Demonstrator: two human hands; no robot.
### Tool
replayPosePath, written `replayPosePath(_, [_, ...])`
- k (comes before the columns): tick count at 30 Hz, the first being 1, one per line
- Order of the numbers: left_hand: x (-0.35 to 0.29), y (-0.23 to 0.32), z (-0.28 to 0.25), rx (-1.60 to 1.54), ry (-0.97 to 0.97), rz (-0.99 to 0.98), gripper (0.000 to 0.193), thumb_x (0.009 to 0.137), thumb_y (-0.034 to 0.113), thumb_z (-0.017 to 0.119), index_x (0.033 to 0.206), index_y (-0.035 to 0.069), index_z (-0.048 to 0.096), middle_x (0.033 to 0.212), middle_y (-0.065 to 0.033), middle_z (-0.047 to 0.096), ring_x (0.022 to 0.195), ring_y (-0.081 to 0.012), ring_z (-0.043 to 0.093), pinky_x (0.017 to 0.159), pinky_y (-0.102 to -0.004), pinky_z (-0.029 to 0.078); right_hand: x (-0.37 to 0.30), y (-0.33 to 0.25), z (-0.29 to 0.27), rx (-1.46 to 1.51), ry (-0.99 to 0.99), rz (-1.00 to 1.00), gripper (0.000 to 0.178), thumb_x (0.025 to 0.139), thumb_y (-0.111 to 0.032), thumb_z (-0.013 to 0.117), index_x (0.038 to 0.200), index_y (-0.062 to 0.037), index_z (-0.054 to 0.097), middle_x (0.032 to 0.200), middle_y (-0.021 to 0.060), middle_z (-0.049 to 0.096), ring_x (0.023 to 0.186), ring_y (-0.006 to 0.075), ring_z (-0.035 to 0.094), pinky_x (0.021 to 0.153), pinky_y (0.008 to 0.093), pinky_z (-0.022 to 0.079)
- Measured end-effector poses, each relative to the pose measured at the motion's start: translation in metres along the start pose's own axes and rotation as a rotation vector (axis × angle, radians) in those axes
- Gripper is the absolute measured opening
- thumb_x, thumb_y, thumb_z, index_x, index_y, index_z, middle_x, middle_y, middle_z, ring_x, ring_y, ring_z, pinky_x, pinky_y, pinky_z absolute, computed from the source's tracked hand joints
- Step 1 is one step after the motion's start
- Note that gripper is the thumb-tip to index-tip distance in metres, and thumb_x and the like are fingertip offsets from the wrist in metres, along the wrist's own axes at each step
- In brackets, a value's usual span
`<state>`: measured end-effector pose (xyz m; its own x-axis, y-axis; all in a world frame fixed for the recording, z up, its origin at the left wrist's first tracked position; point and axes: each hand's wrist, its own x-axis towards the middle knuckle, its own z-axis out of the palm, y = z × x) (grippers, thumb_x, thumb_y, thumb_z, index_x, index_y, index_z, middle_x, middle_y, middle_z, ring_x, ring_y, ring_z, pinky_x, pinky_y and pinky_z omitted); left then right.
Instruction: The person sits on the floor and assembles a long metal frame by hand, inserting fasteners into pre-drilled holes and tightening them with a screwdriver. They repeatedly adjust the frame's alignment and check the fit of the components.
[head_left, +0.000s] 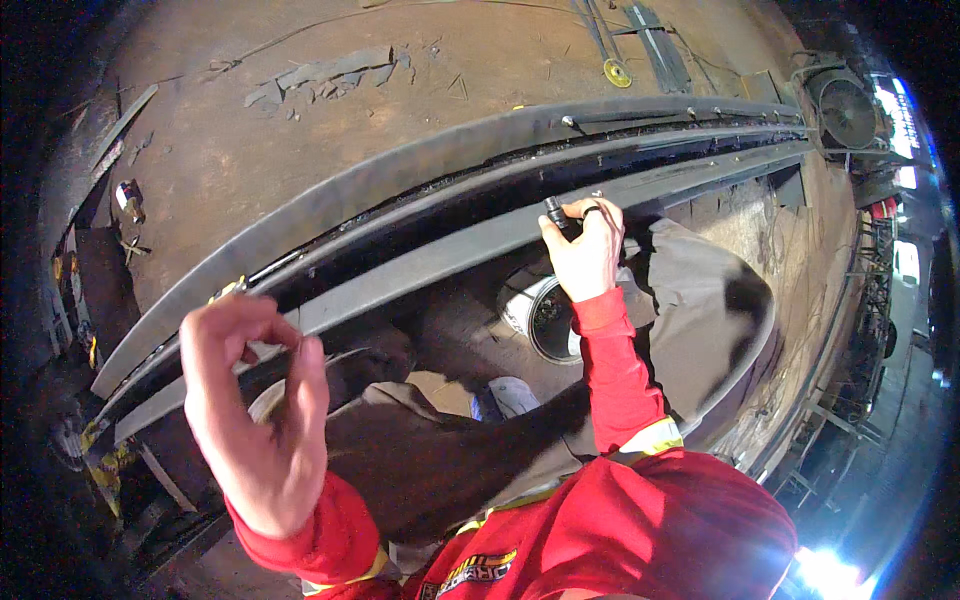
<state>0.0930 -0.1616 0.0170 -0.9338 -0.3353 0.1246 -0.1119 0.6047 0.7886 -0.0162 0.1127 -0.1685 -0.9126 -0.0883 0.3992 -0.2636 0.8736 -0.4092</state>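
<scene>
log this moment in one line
right hand: grips small black cylindrical piece near long metal bar | left hand: curled, contents unclear | white bucket: left of right forearm

The jacket (640,520) of the person is red, with yellow and silver bands (655,437) on the sleeves. The small cylinder (556,212) is black, the long beam (440,255) is grey, the bucket (518,302) is white outside, and the ground (480,50) is brown.

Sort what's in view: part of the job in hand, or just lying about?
Likely in the job:
dark cylindrical piece, in the grip of the right hand
long grey metal beam by that hand
white bucket, possibly

Apparently lying about:
flat dark scraps on the floor
yellow disc
</scene>
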Motion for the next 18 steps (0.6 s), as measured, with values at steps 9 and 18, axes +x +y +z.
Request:
replayPosePath(9, [-0.009,-0.039,-0.006,0.226,-0.184,-0.053,0.014,0.081,0.008,0.064,0.09,0.0,0.056,0.073,-0.0095,0.059,0.067,-0.0158,0.054,0.066,-0.0292,0.045,-0.031,-0.067,-0.003,0.44,-0.271,0.149,0.023,0.069,-0.02,0.076,0.078,-0.0031,0.065,0.073,0.0112,0.064,0.069,0.0244,0.061,0.068,0.035,0.048])
replayPosePath(18, [-0.036,-0.101,-0.011,0.433,-0.318,-0.224,0.024,0.081,0.025,0.058,0.078,0.001,0.064,0.071,-0.0224,0.06,0.075,-0.04,0.061,0.065,-0.0426,0.048,-0.068,-0.176,0.037,0.435,-0.294,-0.051,0.022,0.069,-0.03,0.073,0.073,-0.0098,0.068,0.077,0.0049,0.066,0.086,0.0233,0.059,0.08,0.0404,0.038])
